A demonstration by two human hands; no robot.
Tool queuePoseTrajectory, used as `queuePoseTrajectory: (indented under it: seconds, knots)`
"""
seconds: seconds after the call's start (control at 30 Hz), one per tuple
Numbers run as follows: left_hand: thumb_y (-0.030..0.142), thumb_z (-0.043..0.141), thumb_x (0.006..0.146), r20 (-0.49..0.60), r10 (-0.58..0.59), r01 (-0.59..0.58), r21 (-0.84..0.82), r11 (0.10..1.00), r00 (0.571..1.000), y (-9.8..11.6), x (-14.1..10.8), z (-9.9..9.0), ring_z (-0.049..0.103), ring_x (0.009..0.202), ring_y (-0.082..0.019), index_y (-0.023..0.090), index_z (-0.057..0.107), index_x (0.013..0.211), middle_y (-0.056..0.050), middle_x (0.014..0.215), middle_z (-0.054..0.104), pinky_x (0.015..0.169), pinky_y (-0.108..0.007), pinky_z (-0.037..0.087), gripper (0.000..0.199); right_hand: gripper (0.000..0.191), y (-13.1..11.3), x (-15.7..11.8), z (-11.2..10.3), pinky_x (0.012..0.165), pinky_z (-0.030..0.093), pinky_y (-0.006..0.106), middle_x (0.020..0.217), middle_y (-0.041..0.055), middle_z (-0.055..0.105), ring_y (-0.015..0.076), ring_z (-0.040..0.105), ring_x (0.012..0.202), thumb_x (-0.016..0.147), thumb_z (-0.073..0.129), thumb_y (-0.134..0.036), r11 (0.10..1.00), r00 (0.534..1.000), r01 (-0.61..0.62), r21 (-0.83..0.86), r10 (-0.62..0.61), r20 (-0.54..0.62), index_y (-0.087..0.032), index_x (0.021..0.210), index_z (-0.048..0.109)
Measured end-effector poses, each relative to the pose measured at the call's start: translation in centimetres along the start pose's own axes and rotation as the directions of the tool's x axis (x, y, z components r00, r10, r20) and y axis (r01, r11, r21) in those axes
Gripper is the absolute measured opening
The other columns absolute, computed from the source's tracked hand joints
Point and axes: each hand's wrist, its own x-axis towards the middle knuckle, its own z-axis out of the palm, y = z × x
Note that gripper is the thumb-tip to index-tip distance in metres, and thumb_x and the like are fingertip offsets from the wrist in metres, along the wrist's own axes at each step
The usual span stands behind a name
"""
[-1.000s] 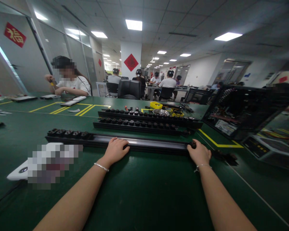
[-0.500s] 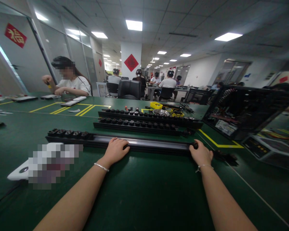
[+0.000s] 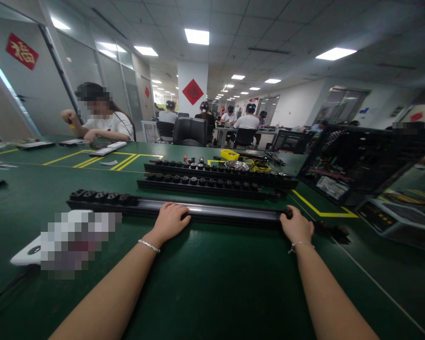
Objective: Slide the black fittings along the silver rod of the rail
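Note:
A long black power strip (image 3: 233, 213) lies across the green table in front of me. Several black socket modules (image 3: 101, 196) sit in its left part, while the channel to their right is bare and shiny. My left hand (image 3: 172, 219) is closed over the strip near its middle, fingers across the top and thumb along the near side. At the strip's right end, my right hand (image 3: 297, 224) is closed around a small black part (image 3: 289, 213), which its fingers partly hide. A dark cable (image 3: 335, 231) lies just beyond that hand.
Two socket-filled strips (image 3: 201, 187) lie behind. A white phone-like device (image 3: 26, 250) is at left, partly blurred. An open computer case (image 3: 361, 160) and a metal power supply box (image 3: 393, 222) stand at right. A yellow tray (image 3: 230, 155) is farther back. Another person (image 3: 106, 123) sits at far left.
My right hand has shifted very slightly to the right at the strip's end. My left hand and the strip stay in place.

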Motion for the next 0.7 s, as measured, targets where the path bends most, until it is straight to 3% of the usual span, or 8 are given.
queuePoseTrajectory:
  seconds: [0.5,0.7]
  knots:
    - [0.039,0.042,0.083,0.005,0.003,-0.003,0.0,1.0,1.0,0.06,0.01,-0.07,0.059,0.097,-0.02,0.026,0.064,0.094,-0.002,0.098,0.069,0.099,-0.043,0.03,0.027,0.05,0.78,0.51,0.04,0.097,0.028,0.053,0.112,0.0105,0.059,0.0301,0.049,0.11,0.077,0.042,-0.041,0.998,0.999,-0.044,0.036,0.044,-0.016,-0.023,0.122,0.052]
    - [0.039,0.043,0.083,0.005,0.005,-0.005,0.004,1.0,1.0,0.1,0.0,-0.2,0.059,0.097,-0.02,0.027,0.064,0.093,-0.002,0.099,0.069,0.099,-0.042,0.03,0.026,0.05,0.84,0.57,-0.2,0.095,0.032,0.05,0.111,0.0112,0.06,0.0303,0.05,0.108,0.077,0.043,-0.041,0.998,0.998,-0.059,0.036,0.06,-0.025,-0.022,0.122,0.052]
